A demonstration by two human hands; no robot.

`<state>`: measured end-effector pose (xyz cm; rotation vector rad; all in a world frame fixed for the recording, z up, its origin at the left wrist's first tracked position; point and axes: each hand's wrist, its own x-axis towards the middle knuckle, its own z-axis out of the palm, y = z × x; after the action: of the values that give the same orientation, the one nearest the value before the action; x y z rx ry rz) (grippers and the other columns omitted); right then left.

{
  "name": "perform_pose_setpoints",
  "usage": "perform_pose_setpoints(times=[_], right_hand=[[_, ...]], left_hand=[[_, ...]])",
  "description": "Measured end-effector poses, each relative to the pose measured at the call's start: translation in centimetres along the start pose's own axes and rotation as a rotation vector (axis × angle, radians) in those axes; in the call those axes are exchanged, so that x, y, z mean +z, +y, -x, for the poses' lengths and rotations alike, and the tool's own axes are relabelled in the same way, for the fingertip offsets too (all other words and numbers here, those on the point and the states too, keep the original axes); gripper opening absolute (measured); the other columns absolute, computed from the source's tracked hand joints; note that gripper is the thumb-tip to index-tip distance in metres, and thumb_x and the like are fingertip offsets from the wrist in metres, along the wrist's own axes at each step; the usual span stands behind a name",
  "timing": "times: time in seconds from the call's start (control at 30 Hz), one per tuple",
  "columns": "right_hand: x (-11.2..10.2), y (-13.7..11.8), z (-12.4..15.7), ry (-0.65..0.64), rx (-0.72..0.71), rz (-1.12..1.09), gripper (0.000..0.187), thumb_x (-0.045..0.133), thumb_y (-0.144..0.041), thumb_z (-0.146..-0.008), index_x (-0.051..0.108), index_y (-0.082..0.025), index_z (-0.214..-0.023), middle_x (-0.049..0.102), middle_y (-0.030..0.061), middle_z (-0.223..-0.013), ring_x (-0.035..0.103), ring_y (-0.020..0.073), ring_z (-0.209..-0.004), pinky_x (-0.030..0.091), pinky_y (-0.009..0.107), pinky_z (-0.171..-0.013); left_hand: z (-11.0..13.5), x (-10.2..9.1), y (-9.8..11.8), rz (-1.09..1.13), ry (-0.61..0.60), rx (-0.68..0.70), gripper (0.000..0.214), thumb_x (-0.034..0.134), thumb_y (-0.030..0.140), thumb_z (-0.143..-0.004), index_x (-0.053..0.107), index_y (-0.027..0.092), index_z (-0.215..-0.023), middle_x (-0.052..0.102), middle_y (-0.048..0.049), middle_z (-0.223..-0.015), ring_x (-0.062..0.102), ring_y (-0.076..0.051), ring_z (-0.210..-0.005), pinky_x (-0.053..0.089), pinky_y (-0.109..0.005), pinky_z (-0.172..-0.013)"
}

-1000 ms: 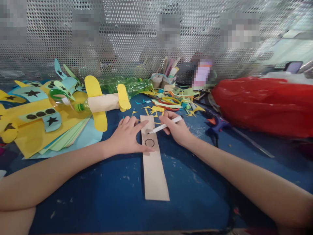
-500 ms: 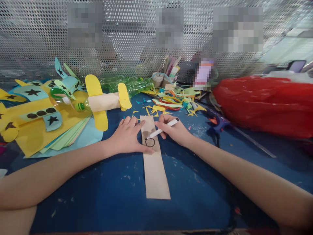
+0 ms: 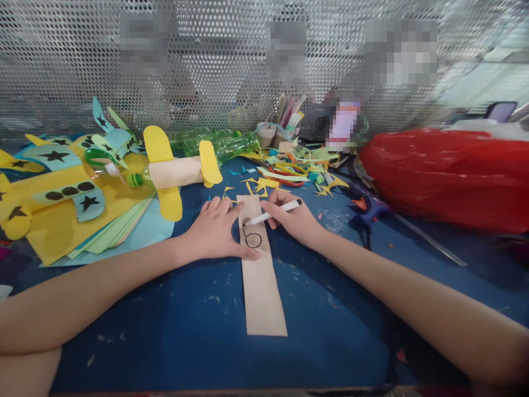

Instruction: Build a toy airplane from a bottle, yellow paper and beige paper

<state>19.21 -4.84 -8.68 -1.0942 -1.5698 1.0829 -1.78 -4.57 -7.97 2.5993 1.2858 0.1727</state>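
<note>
A long pale strip of paper (image 3: 264, 298) lies lengthwise on the blue table (image 3: 182, 336). On its upper half is a black drawn circle with a short line rising from its left side. My left hand (image 3: 219, 229) is spread flat at the strip's left edge, its thumb and forefinger lying on the paper around the drawing. My right hand (image 3: 289, 218) is closed on a white marker (image 3: 275, 213) with a black end. The marker's tip touches the paper above the circle.
Yellow and blue paper planes (image 3: 177, 171) built on bottles stand at the left beside stacked coloured sheets (image 3: 111, 229). Green bottles (image 3: 231, 146), paper scraps (image 3: 289, 171) and a cup of sticks (image 3: 270, 132) lie at the back. A glue gun (image 3: 367, 212) and red plastic bag (image 3: 446, 182) are right.
The marker's tip has moved up and slightly left, leaving a short line above the circle. My left hand has stayed in place.
</note>
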Motion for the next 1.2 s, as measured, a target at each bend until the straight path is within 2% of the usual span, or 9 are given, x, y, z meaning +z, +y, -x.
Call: perform_pose_setpoints(times=[0.13, 0.33, 0.57, 0.77, 0.9, 1.03, 1.13, 1.2], right_hand=[[-0.05, 0.01, -0.02, 0.021, -0.002, -0.019, 0.042, 0.069, -0.052, -0.082, 0.044, -0.023, -0.066, 0.053, -0.0066, -0.043, 0.043, 0.0085, -0.039, 0.029, 0.024, -0.044], [0.01, -0.08, -0.04, -0.005, -0.006, 0.026, 0.042, 0.070, -0.052, -0.081, 0.045, -0.022, -0.065, 0.054, -0.0062, -0.043, 0.044, 0.0086, -0.041, 0.032, 0.024, -0.047], [0.05, 0.11, -0.26, 0.148, -0.026, 0.020, 0.046, 0.070, -0.059, -0.080, 0.045, -0.023, -0.065, 0.055, -0.0055, -0.045, 0.046, 0.0096, -0.042, 0.037, 0.026, -0.050], [0.00, 0.07, -0.10, 0.054, -0.004, 0.008, 0.045, 0.070, -0.057, -0.081, 0.045, -0.023, -0.066, 0.054, -0.0059, -0.044, 0.044, 0.0093, -0.040, 0.031, 0.025, -0.046], [0.03, 0.25, -0.17, 0.053, -0.006, 0.027, 0.043, 0.070, -0.056, -0.081, 0.045, -0.023, -0.067, 0.054, -0.0059, -0.045, 0.045, 0.0097, -0.042, 0.032, 0.026, -0.048], [0.01, 0.24, -0.31, 0.113, -0.024, 0.075, 0.046, 0.070, -0.061, -0.079, 0.047, -0.023, -0.066, 0.055, -0.0052, -0.047, 0.047, 0.0104, -0.044, 0.036, 0.027, -0.051], [-0.03, 0.17, -0.36, 0.178, -0.045, 0.079, 0.048, 0.069, -0.064, -0.077, 0.046, -0.023, -0.066, 0.055, -0.0049, -0.048, 0.047, 0.0109, -0.046, 0.036, 0.027, -0.053], [-0.05, 0.18, -0.36, 0.175, -0.039, 0.069, 0.049, 0.068, -0.065, -0.077, 0.045, -0.023, -0.065, 0.055, -0.0052, -0.047, 0.046, 0.0110, -0.046, 0.036, 0.028, -0.053]], left_hand=[[-0.01, 0.01, 0.01, 0.006, -0.007, -0.001, 0.125, 0.044, 0.096, -0.058, 0.034, 0.016, -0.154, 0.047, -0.0190, -0.134, 0.038, -0.042, -0.119, 0.028, -0.056, -0.106], [0.01, 0.10, -0.09, 0.014, 0.005, -0.002, 0.120, 0.047, 0.095, -0.059, 0.035, 0.022, -0.154, 0.047, -0.0164, -0.135, 0.038, -0.041, -0.121, 0.028, -0.055, -0.107], [0.02, 0.01, 0.04, 0.012, -0.005, -0.011, 0.127, 0.044, 0.097, -0.058, 0.031, 0.016, -0.155, 0.045, -0.0193, -0.138, 0.037, -0.043, -0.122, 0.028, -0.056, -0.106], [-0.03, -0.02, 0.03, 0.002, -0.016, -0.013, 0.127, 0.044, 0.097, -0.057, 0.031, 0.017, -0.155, 0.045, -0.0192, -0.139, 0.037, -0.043, -0.123, 0.028, -0.056, -0.107], [-0.04, -0.08, 0.07, 0.002, -0.021, -0.011, 0.127, 0.042, 0.097, -0.058, 0.032, 0.016, -0.155, 0.045, -0.0195, -0.139, 0.036, -0.043, -0.124, 0.028, -0.056, -0.107], [-0.06, -0.16, 0.13, -0.009, -0.028, -0.015, 0.130, 0.042, 0.098, -0.057, 0.030, 0.013, -0.155, 0.046, -0.0204, -0.136, 0.038, -0.042, -0.121, 0.029, -0.055, -0.106], [-0.05, -0.22, 0.18, -0.022, -0.028, -0.019, 0.128, 0.042, 0.098, -0.057, 0.031, 0.016, -0.155, 0.047, -0.0185, -0.135, 0.039, -0.040, -0.119, 0.030, -0.054, -0.106], [-0.03, -0.25, 0.21, -0.027, -0.030, -0.022, 0.127, 0.042, 0.098, -0.057, 0.031, 0.016, -0.155, 0.047, -0.0182, -0.136, 0.039, -0.040, -0.120, 0.029, -0.053, -0.107]])
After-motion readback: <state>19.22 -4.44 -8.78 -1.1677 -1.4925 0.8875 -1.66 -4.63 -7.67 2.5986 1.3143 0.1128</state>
